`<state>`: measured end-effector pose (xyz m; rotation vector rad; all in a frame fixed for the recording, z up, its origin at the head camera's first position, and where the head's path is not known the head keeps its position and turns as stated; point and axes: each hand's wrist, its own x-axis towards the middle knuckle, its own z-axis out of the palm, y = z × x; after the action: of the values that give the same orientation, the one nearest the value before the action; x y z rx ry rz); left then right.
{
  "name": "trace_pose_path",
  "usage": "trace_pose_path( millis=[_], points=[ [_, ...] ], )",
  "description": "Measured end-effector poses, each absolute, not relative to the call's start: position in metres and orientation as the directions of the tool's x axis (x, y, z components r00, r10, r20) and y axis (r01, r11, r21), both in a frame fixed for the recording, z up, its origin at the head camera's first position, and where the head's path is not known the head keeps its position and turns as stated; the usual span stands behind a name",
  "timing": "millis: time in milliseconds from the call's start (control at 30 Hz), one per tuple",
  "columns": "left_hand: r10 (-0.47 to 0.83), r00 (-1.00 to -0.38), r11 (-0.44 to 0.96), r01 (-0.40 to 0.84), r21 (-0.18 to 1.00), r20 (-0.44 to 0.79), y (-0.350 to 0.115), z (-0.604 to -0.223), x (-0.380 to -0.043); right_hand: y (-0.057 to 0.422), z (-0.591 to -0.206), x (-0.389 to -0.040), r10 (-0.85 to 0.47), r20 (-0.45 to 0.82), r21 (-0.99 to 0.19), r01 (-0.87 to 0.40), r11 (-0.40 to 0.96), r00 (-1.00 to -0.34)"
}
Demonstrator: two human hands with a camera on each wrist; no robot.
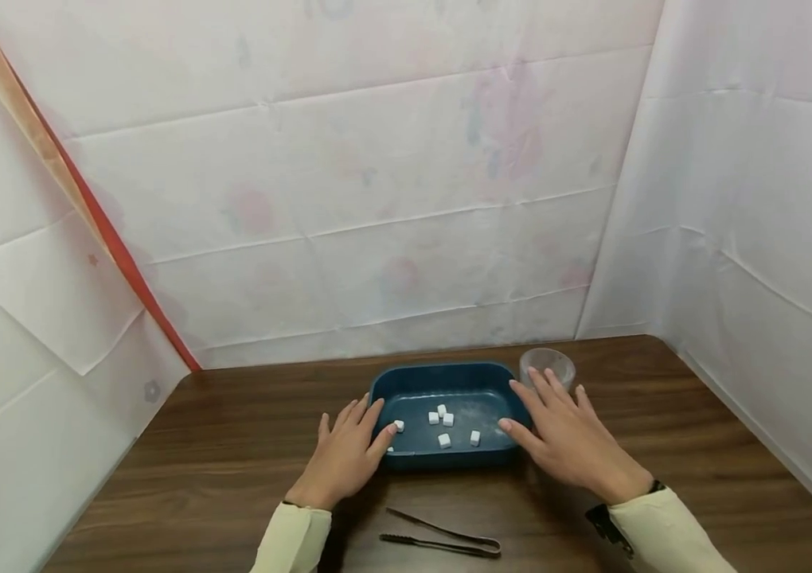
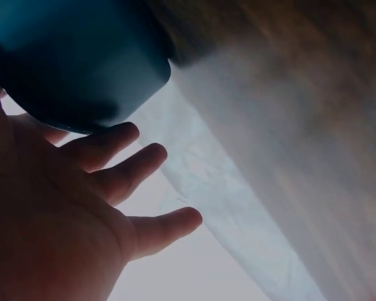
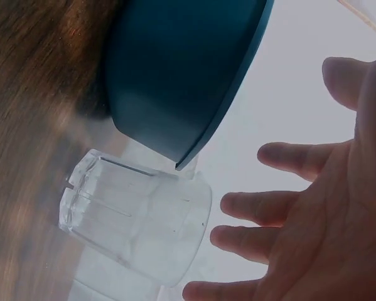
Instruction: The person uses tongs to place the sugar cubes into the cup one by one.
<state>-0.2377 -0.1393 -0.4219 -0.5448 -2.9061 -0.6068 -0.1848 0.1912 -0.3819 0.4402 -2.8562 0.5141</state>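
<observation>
A dark blue tray (image 1: 463,459) with rounded corners stands on the table, several small white cubes (image 1: 445,441) lying loose in it. At its left end is my left hand (image 1: 345,458), fingers extended along the outside and thumb over the near-left rim. The left wrist view has those fingers (image 2: 131,175) spread beside the tray's wall (image 2: 87,56); whether they press on it I cannot tell. My right hand (image 1: 571,438) hovers by the right end, fingers spread and holding nothing. Just beyond its fingertips stands a clear cup (image 3: 137,213), upright, partly hidden by them in the head view.
Metal tongs (image 1: 445,546) lie on the wooden table (image 1: 234,446) in front of the tray, tips to the left. White sheeting (image 1: 377,199) hangs behind the table and along both sides. A red-orange ribbon (image 1: 126,263) runs down the left sheet.
</observation>
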Motion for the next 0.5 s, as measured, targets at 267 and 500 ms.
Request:
trace_pose_path(
  millis=[267,500],
  points=[
    [0.324,-0.932,0.828,0.362,0.429,0.160,-0.1459,-0.4216,-0.2338,0.1899,-0.3826,-0.1798,-0.272,0.270,-0.264,-0.343,0.902,-0.924],
    [0.337,-0.929,0.825,0.371,0.427,0.155,-0.1473,-0.4169,-0.2354,0.1834,-0.3791,-0.1782,-0.290,0.319,-0.230,-0.370,0.900,-0.902]
  ],
)
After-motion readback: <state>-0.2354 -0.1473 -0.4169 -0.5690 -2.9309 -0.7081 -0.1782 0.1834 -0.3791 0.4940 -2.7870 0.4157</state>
